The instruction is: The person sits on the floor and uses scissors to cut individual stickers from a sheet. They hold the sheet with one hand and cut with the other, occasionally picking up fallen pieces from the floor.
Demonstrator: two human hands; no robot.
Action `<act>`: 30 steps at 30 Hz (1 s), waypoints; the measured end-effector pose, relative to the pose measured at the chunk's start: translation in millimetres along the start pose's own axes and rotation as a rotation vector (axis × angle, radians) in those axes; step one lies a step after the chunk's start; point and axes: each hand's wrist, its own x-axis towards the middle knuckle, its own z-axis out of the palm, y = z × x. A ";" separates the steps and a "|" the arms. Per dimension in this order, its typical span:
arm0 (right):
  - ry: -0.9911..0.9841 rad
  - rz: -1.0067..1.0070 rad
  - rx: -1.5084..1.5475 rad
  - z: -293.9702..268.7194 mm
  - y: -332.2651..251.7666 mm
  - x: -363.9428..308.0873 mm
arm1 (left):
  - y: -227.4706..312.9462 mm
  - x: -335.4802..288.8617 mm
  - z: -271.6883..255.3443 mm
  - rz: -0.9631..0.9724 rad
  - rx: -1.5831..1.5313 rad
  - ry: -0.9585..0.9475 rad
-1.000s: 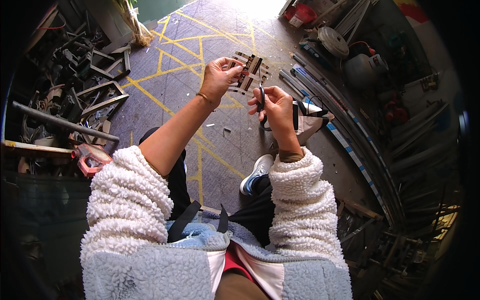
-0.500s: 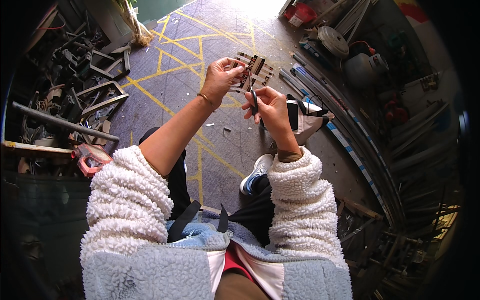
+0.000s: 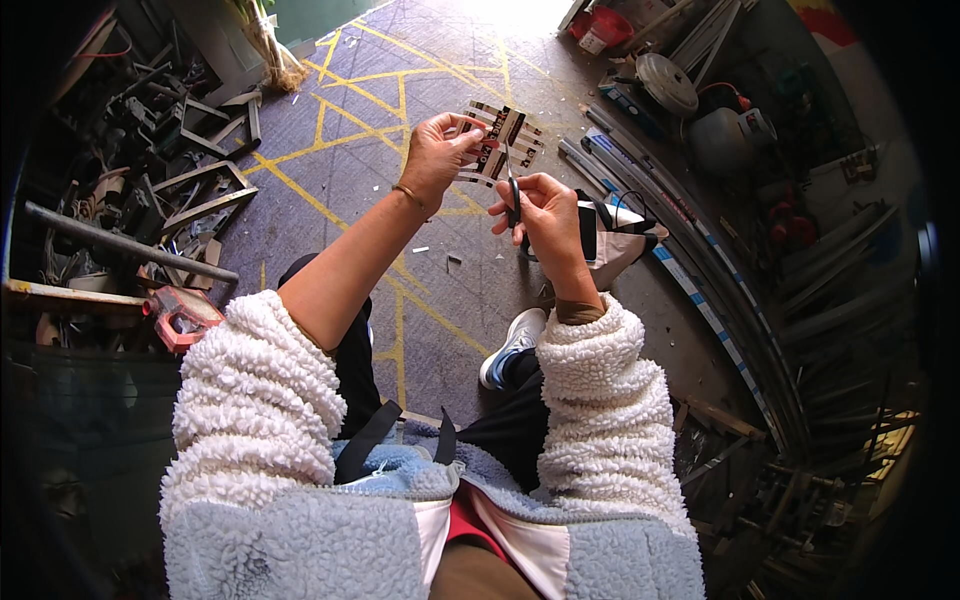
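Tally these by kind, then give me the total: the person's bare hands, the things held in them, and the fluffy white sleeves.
Bare hands: 2, the left hand and the right hand
Scissors: 1, in the right hand
Patterned sheet: 1, in the left hand
Fluffy white sleeves: 2
Total: 6

The left hand [image 3: 438, 160] pinched a dark-and-pale striped sheet [image 3: 513, 128], while the right hand [image 3: 548, 215] held dark-handled scissors [image 3: 515, 203], blades at the sheet. Beneath lay a yellow-lined floor [image 3: 345, 180]; a pale bag [image 3: 612, 252] sat beside the right wrist, near long bars [image 3: 702, 305].
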 end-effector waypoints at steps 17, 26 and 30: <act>-0.014 0.006 0.035 1.3 0.3 2.3 | 1.3 0.1 0.5 -0.002 -0.017 -0.020; 0.007 0.007 0.041 2.6 -1.6 1.8 | 3.5 0.2 0.3 -0.003 0.000 -0.014; 0.004 -0.005 -0.019 3.6 -3.9 0.7 | 4.0 0.2 0.2 0.008 -0.027 -0.011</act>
